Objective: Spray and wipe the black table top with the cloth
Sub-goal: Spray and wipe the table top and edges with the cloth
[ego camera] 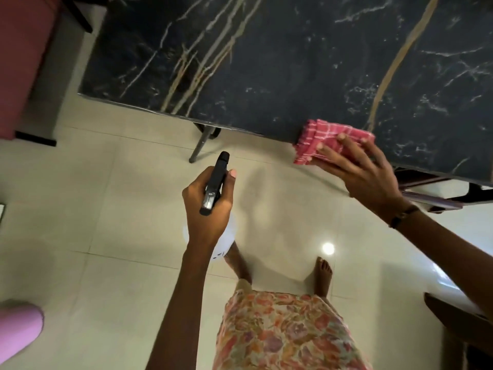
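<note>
**Inspector:** State the position of the table.

**Assessor:** The black table top [293, 62] fills the far part of the view. It is dark, marble-patterned, with pale and tan veins. Its near edge runs at a slant from the left down to the right. One metal leg [200, 145] shows below that edge, standing on the pale tiled floor [120, 209].

**Inspector:** The cloth?

**Assessor:** A pink checked cloth [322, 137], folded, lies at the near edge of the table top on the right. Its near-left corner hangs past the edge, over the floor.

**Inspector:** Right hand?

**Assessor:** The right hand [360, 172] lies on the cloth with fingers spread, fingertips pressing the fabric down. The palm sits off the table edge. A dark band is on that wrist.

**Inspector:** Left hand?

**Assessor:** The left hand [208, 206] is clenched around the black head of a spray bottle [214, 182], thumb alongside it. The nozzle points towards the table edge but is short of it, over the floor. The white bottle body shows partly below the hand. Whether the trigger is squeezed cannot be told.

**Inspector:** Anything else noted?

**Assessor:** A floral garment [282, 332] and bare feet at the near side; a pink upholstered seat [24, 62] at far left.
</note>
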